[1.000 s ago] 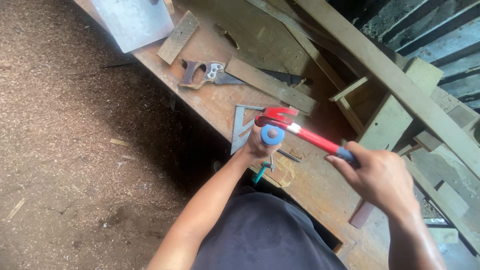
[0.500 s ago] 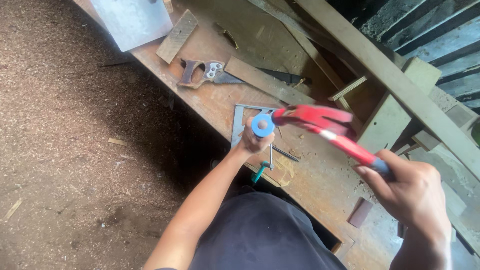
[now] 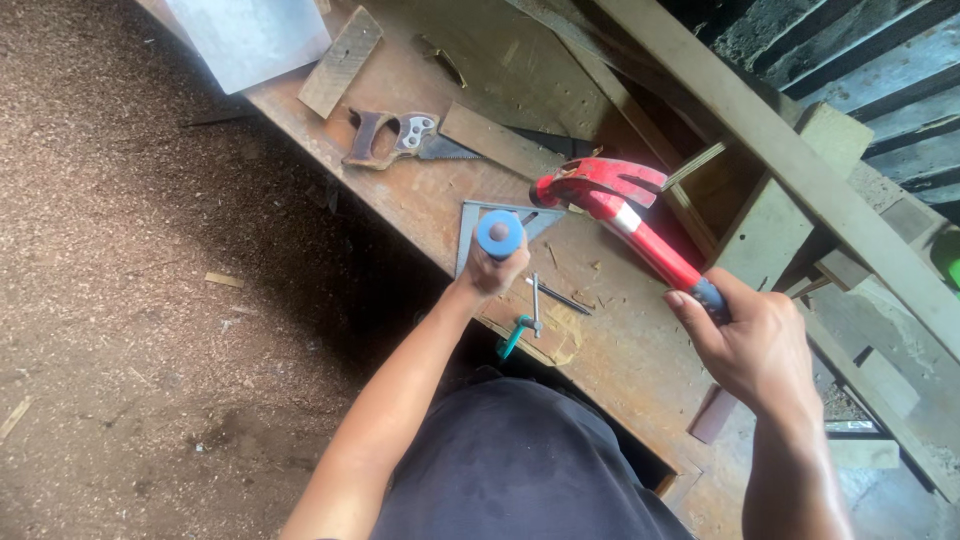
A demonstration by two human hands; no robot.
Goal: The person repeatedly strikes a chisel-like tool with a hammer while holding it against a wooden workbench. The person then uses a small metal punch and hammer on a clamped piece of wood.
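Observation:
My left hand grips a tool with a round blue handle end, held upright over the wooden workbench. In my right hand is a red claw hammer, raised with its head a little to the right of the blue handle. Below my left hand lie two long nails and a small teal clamp on a pale wood piece.
A metal triangular square lies under the blue handle. A handsaw and a wood offcut lie farther back. A pale sheet sits at the bench's end. Long timber planks cross on the right. Sawdust covers the floor.
The hammer swung up and back from the blue handle, then came forward again; its head now sits beside the handle. My left hand stayed in place.

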